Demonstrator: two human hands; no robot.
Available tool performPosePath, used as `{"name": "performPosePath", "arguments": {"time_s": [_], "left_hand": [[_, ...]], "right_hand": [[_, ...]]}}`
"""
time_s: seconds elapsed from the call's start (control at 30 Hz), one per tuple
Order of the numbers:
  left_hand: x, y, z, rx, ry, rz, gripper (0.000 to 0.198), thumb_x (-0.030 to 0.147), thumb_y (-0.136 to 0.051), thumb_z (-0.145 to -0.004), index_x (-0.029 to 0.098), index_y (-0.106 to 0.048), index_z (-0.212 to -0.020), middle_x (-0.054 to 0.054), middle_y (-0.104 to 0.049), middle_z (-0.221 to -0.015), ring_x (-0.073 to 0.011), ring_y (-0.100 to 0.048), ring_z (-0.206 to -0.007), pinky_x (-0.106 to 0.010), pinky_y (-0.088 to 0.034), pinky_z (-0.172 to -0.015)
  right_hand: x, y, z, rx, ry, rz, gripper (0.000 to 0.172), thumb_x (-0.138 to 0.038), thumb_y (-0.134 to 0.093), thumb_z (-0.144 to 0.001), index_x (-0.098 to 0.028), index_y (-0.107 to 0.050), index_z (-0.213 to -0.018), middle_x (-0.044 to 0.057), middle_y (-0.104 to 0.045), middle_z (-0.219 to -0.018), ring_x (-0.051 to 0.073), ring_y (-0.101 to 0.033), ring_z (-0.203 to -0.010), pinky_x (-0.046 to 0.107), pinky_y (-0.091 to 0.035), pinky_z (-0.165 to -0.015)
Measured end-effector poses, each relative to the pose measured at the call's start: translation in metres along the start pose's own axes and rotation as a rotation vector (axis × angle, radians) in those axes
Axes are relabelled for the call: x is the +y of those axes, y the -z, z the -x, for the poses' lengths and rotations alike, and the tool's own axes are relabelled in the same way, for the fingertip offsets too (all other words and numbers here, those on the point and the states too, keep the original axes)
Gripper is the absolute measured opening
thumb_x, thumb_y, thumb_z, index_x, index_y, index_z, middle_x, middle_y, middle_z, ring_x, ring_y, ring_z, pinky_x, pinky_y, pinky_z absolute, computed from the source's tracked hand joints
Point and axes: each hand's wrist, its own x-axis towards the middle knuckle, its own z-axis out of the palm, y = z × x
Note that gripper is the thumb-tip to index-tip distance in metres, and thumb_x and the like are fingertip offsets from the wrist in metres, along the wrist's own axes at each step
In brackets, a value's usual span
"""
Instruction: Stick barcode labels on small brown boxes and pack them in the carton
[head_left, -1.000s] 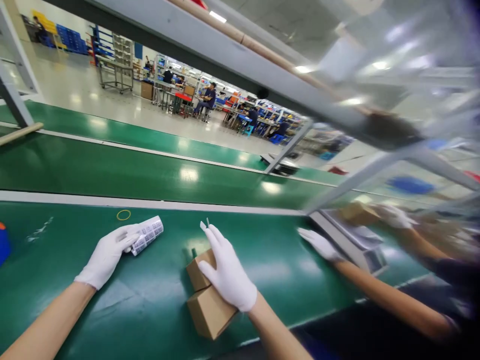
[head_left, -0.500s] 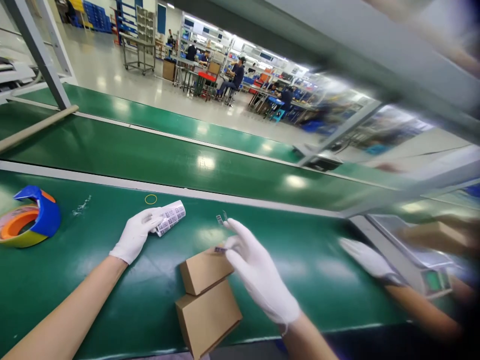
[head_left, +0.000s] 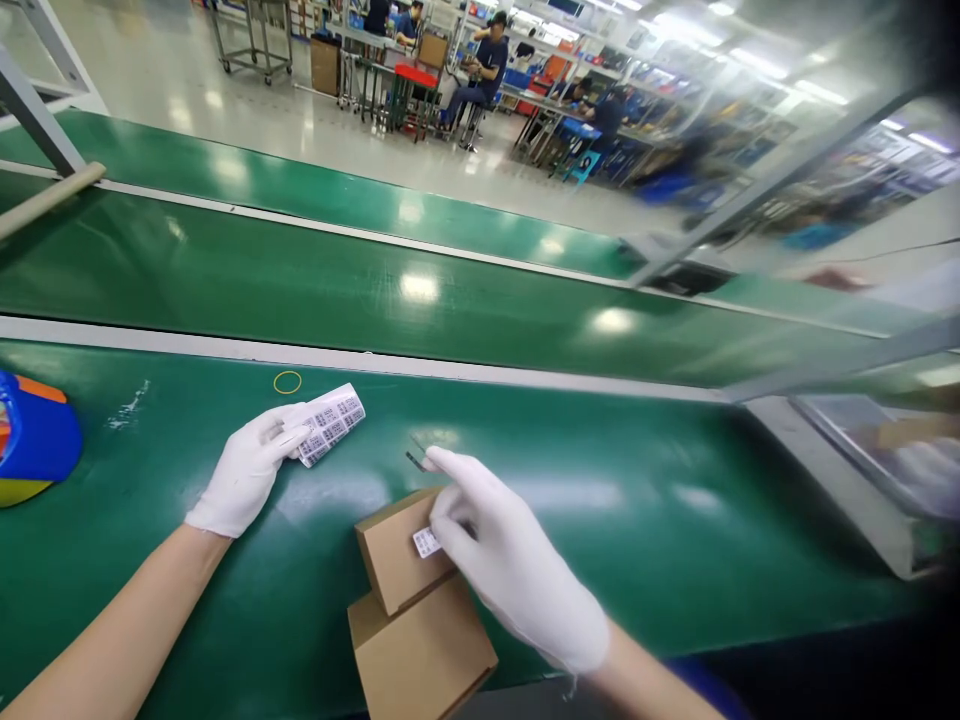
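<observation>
My left hand, in a white glove, is closed on a curled sheet of printed labels above the green surface. To its right, my gloved right hand reaches over two brown cardboard boxes. Its thumb tip is at a small white label on top of the upper box; whether the label is fully stuck down I cannot tell. Another small label, seen nearly edge-on, clings to the index fingertip. The lower box lies against the upper one, nearer to me.
A tape roll in a blue holder stands at the left. A yellow rubber band lies beyond my left hand. At the right is a scale, with a co-worker's blurred gloved hand and a box. A white rail borders the green belt behind.
My right thumb has brought one label down onto the upper box. The view has shifted slightly. The co-worker's gloved hand has left the surface beside the scale.
</observation>
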Motion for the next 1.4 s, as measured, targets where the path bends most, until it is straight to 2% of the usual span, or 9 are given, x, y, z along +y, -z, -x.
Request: {"name": "performPosePath", "arguments": {"time_s": [0.2, 0.47, 0.57, 0.7, 0.87, 0.97, 1.07, 1.17, 1.4], "left_hand": [[0.005, -0.003, 0.002, -0.027, 0.025, 0.007, 0.050, 0.049, -0.076, -0.087, 0.020, -0.073, -0.128, -0.012, -0.072, -0.132, -0.0315, -0.070, -0.103, -0.038, -0.058, -0.076], [-0.002, 0.001, -0.001, -0.008, 0.019, 0.028, 0.048, 0.045, -0.080, -0.084, 0.023, -0.072, -0.126, -0.009, -0.069, -0.139, -0.0345, -0.062, -0.126, -0.041, -0.055, -0.096], [-0.002, 0.001, -0.001, -0.007, 0.024, 0.023, 0.049, 0.044, -0.079, -0.085, 0.022, -0.071, -0.128, -0.010, -0.070, -0.136, -0.0359, -0.062, -0.126, -0.043, -0.056, -0.095], [0.000, 0.000, 0.000, -0.008, 0.003, -0.001, 0.051, 0.047, -0.079, -0.084, 0.021, -0.072, -0.127, -0.010, -0.070, -0.136, -0.0369, -0.062, -0.127, -0.045, -0.055, -0.099], [0.001, 0.000, 0.001, -0.001, 0.002, 0.009, 0.053, 0.048, -0.078, -0.084, 0.021, -0.071, -0.128, -0.010, -0.070, -0.137, -0.0362, -0.062, -0.129, -0.046, -0.054, -0.103], [-0.002, 0.001, 0.000, -0.012, -0.028, 0.026, 0.050, 0.046, -0.079, -0.084, 0.021, -0.072, -0.127, -0.010, -0.071, -0.135, -0.0355, -0.062, -0.130, -0.049, -0.049, -0.112], [-0.003, 0.001, 0.000, -0.019, -0.064, 0.072, 0.049, 0.043, -0.081, -0.083, 0.019, -0.073, -0.124, -0.012, -0.071, -0.134, -0.0361, -0.061, -0.130, -0.050, -0.048, -0.113], [-0.003, 0.002, 0.000, -0.013, -0.082, 0.089, 0.052, 0.043, -0.083, -0.081, 0.016, -0.073, -0.124, -0.014, -0.072, -0.133, -0.0357, -0.063, -0.129, -0.050, -0.048, -0.113], [-0.001, 0.002, 0.002, 0.022, -0.101, 0.064, 0.057, 0.044, -0.083, -0.079, 0.016, -0.072, -0.127, -0.014, -0.072, -0.133, -0.0346, -0.064, -0.128, -0.048, -0.050, -0.111]], "right_hand": [[-0.005, -0.002, 0.001, 0.021, 0.069, 0.079, 0.064, -0.005, -0.045, -0.092, -0.033, -0.046, -0.149, 0.000, -0.066, -0.095, 0.019, -0.070, -0.085, 0.042, -0.057, -0.097], [-0.007, -0.002, 0.003, 0.035, 0.096, 0.097, 0.073, 0.000, -0.043, -0.092, -0.039, -0.040, -0.155, -0.001, -0.063, -0.094, 0.017, -0.066, -0.084, 0.038, -0.057, -0.096], [-0.011, -0.010, 0.005, 0.018, 0.091, 0.184, 0.074, -0.002, -0.040, -0.094, -0.039, -0.035, -0.158, 0.003, -0.064, -0.110, 0.018, -0.067, -0.086, 0.038, -0.060, -0.091], [-0.014, -0.017, 0.003, 0.005, 0.134, 0.426, 0.083, -0.003, -0.043, -0.090, -0.037, -0.023, -0.164, 0.009, -0.054, -0.142, 0.028, -0.062, -0.115, 0.045, -0.058, -0.096], [0.006, 0.012, 0.003, 0.264, 0.058, 0.544, 0.090, -0.020, -0.069, -0.082, -0.032, -0.030, -0.162, 0.010, -0.056, -0.135, 0.037, -0.051, -0.127, 0.058, -0.047, -0.108], [0.010, 0.029, 0.021, 0.375, -0.035, 0.374, 0.062, -0.029, -0.060, -0.093, -0.025, -0.044, -0.152, 0.009, -0.063, -0.115, 0.029, -0.062, -0.106, 0.050, -0.053, -0.099], [-0.006, 0.027, 0.047, 0.172, -0.152, 0.088, 0.037, -0.030, -0.051, -0.101, -0.025, -0.054, -0.137, 0.003, -0.066, -0.100, 0.021, -0.065, -0.087, 0.037, -0.057, -0.084], [-0.028, 0.012, 0.066, -0.032, -0.181, -0.010, 0.031, -0.024, -0.051, -0.099, -0.028, -0.058, -0.129, -0.002, -0.065, -0.089, 0.017, -0.064, -0.080, 0.031, -0.055, -0.079], [-0.030, -0.015, 0.067, -0.096, -0.131, 0.077, 0.041, -0.011, -0.051, -0.092, -0.027, -0.060, -0.129, -0.005, -0.066, -0.083, 0.015, -0.067, -0.075, 0.029, -0.055, -0.074]]}}
